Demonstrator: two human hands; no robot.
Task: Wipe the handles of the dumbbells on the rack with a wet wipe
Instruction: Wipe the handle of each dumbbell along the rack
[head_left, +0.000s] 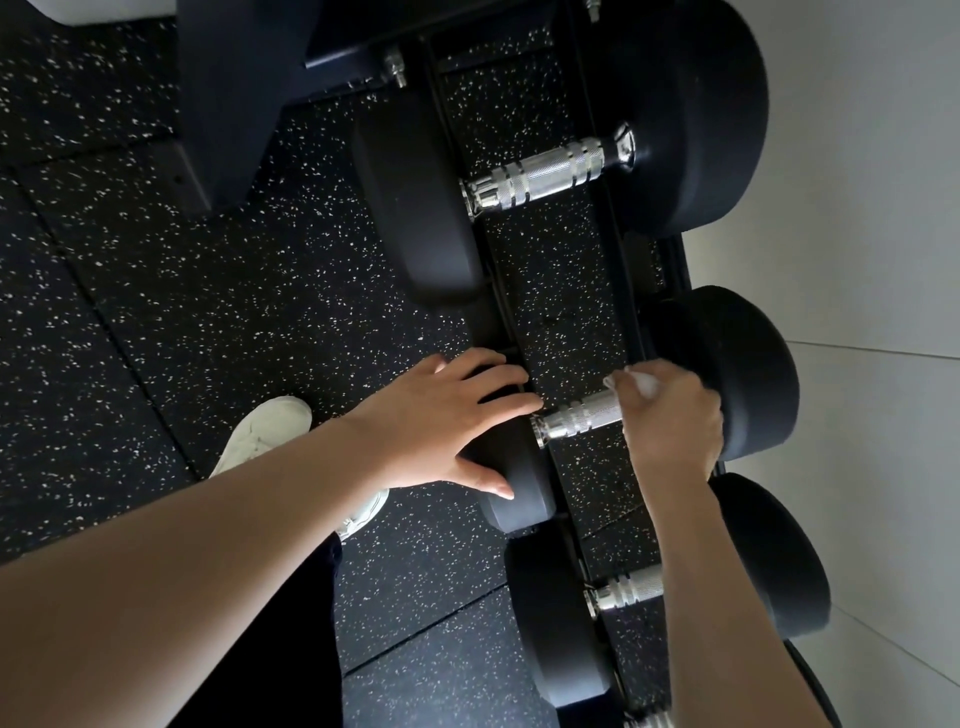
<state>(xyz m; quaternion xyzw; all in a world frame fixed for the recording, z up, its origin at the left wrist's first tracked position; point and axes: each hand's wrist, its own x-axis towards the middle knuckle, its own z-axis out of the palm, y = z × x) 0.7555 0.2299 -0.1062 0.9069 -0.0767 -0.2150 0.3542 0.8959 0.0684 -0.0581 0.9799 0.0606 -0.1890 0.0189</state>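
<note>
Speckled rubber floor (208, 312) filled frame left, pale wall (857, 208) right. Left hand (447, 421) lay flat on a dumbbell head (519, 486); right hand (670, 415) gripped its handle (582, 415), apparently through a wipe (644, 382).

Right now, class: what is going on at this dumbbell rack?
A person is mid-wipe. Their right hand grips the middle dumbbell's handle through a white wet wipe. Their left hand rests open on that dumbbell's near head. No hand is on the dumbbell beyond or the nearer dumbbell.
</note>
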